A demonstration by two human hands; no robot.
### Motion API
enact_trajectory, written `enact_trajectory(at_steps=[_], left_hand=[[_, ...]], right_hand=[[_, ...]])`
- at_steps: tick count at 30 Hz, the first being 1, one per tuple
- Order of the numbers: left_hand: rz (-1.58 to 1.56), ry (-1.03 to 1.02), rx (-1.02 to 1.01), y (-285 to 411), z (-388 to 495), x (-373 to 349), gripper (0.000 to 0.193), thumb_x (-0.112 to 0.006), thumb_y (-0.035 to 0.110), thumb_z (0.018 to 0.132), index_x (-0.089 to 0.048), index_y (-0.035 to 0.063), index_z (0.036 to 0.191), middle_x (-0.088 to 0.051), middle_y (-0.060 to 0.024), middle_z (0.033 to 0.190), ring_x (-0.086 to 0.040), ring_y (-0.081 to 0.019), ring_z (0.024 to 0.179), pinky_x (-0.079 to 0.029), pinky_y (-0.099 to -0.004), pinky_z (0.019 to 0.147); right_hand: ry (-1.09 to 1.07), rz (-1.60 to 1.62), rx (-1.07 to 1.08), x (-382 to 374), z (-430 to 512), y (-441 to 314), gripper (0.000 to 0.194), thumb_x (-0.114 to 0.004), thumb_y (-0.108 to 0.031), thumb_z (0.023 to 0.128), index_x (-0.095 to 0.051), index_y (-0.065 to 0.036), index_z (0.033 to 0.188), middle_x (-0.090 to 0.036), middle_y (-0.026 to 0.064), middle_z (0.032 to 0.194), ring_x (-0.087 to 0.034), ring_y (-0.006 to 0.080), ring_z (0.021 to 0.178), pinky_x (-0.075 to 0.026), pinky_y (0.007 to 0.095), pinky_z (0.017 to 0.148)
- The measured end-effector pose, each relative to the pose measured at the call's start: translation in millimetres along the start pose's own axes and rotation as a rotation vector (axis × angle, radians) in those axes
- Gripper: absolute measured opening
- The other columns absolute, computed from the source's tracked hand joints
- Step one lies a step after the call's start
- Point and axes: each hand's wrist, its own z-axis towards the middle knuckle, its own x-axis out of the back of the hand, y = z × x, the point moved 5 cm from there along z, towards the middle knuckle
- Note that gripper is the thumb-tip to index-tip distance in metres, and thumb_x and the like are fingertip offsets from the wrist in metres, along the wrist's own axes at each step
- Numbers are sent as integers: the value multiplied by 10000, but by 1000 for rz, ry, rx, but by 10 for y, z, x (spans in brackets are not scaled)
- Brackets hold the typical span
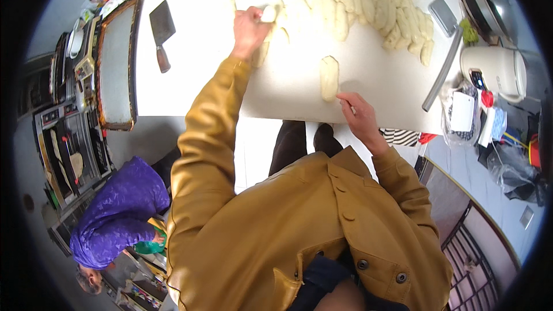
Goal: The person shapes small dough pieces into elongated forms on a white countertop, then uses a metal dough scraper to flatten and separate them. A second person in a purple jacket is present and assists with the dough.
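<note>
Far out over the white worktable (285, 99), my left hand (250, 30) grips a short piece of pale dough (268, 14). Glare washes out the dough around it. Just below that hand, another dough strip (260, 55) lies partly hidden by my wrist. Near the table's front edge rests a single flattened, elongated dough piece (329, 78). My right hand (360, 114) is beside its lower right end, holding nothing, with the index finger extended to its edge and the other fingers curled. Many similar dough strips (380, 8) lie close together across the back of the table.
A cleaver (162, 34) lies on the left beside a rusty-rimmed tray (116, 65). At the right are a grey metal rod (443, 69), a grey rectangular box (443, 16) and a white rice cooker (492, 67). A person in purple (121, 216) bends down at lower left.
</note>
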Motion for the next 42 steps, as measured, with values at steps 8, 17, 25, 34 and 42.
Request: enact_trajectory(at_steps=[8,17,25,34,42], left_hand=[[-1177,-724,525,923,-1086,-586,709,-769,53,889,-412,38,1501,-701,-117,1100,-701,-156,907,-578,-247,764],[71,-305,-543,1443,-1259,-1399,465,-796,199,830,-637,113,1258,-622,-163,1258,-583,-331,1213,-474,-438,1020],[141,-299,-584,1532,-1673,-1356,646,-709,290,923,-468,24,1461,-391,-214,1562,-404,-391,1418,-335,-492,1185],[30,116,243,149,-60,-315,546,-649,191,890,-551,-101,1340,-559,-323,1271,-587,-418,1163,-469,-429,1044],[-2,-438,584,-52,571,-678,721,-887,289,764,-608,-64,1327,-694,-218,1203,-660,-352,1125,-528,-382,984]], right_hand=[[183,-480,401,100,69,-425,400,-704,-80,862,-662,-112,1259,-568,90,1323,-575,308,1136,-526,381,913],[89,-481,221,-123,-303,331,590,-722,-96,840,-552,-58,1403,-530,161,1384,-539,334,1211,-487,407,1015],[160,-197,-47,243,-516,629,394,-595,-124,981,-568,-73,1371,-517,192,1426,-509,386,1290,-455,455,1060],[212,-141,-85,476,-546,554,221,-570,-57,992,-649,-39,1196,-622,181,1279,-637,357,1111,-528,410,939],[123,-101,-3,382,-470,429,202,-581,-23,962,-661,-52,1145,-672,152,1135,-658,347,1021,-541,399,859]])
